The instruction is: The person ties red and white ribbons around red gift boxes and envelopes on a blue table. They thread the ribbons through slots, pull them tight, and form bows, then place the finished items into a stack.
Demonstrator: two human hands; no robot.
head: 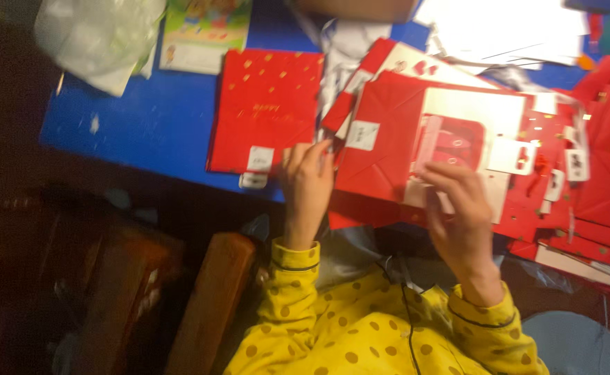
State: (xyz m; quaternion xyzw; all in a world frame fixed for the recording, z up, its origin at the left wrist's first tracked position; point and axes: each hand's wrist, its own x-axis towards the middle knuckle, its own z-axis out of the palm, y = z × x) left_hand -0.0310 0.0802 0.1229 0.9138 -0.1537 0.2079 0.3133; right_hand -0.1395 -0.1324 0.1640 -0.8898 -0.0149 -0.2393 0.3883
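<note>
The right hand [458, 208] pinches a white insert [433, 149] on the red bag [388, 153]; the left hand [307, 182], fingers curled, presses that bag's left edge.

The person wore a bright yellow top dotted all over with darker, brownish-orange spots. Both sleeves were long and loose, and each ended just behind its hand in a cuff edged with a thin dark line of piping, the fabric gathering in soft folds there. The left hand [308, 182] and the right hand [458, 208] were bare, with no gloves. A thin dark cord ran down the front of the top, between the two sleeves.
</note>
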